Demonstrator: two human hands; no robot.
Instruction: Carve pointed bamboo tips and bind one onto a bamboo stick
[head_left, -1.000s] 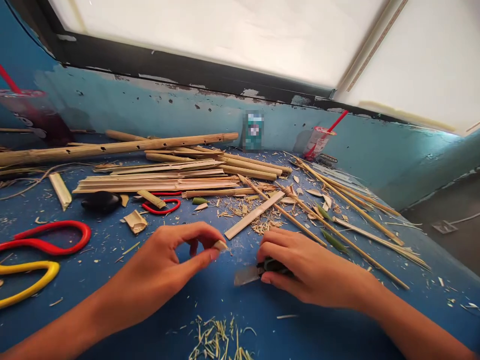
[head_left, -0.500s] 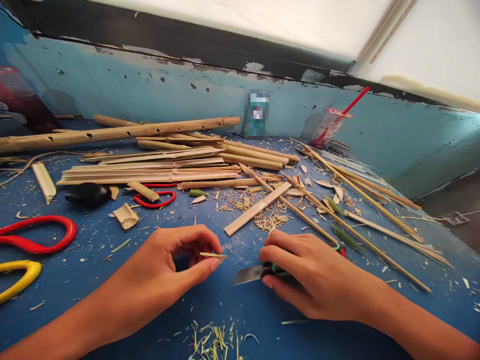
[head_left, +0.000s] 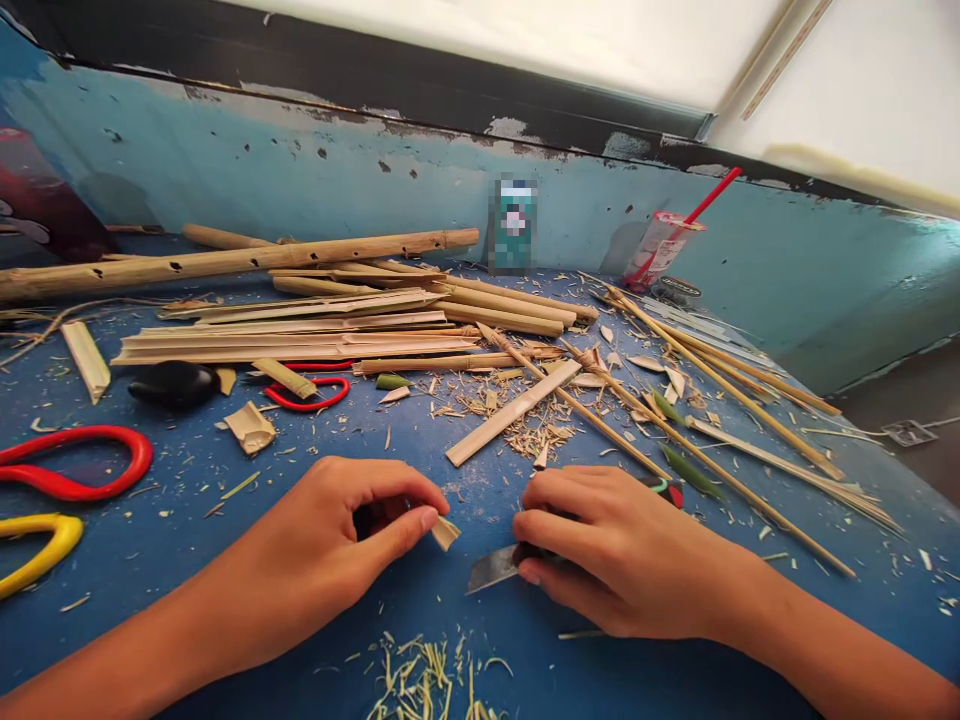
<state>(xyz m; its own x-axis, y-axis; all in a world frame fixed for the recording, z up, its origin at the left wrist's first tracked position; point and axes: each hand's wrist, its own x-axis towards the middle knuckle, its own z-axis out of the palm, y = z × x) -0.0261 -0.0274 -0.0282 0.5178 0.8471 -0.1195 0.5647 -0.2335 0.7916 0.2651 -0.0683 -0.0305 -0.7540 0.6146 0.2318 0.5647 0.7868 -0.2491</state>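
Between thumb and fingertips, my left hand (head_left: 352, 560) pinches a small bamboo piece (head_left: 445, 534), its pale end poking out to the right. My right hand (head_left: 607, 550) is closed around a utility knife (head_left: 493, 570); the wide blade points left, low over the blue tabletop, and most of the handle is hidden by my fingers. A gap separates the blade tip from the bamboo piece. Fine shavings (head_left: 420, 675) lie in a heap below, between my hands. Just beyond them rests a flat bamboo strip (head_left: 514, 412).
Split bamboo lengths (head_left: 300, 345) and a holed bamboo tube (head_left: 240, 262) lie across the back. Red-handled scissors (head_left: 139, 465) and a yellow handle (head_left: 56, 550) sit at left. Thin sticks (head_left: 720, 465) spread rightward. A cup with a red straw (head_left: 664, 250) and a blurred phone-like object (head_left: 514, 225) stand by the wall.
The bamboo piece has been turned in my left fingers, its tip now angled downward to the right. The knife blade has tilted and dropped slightly.
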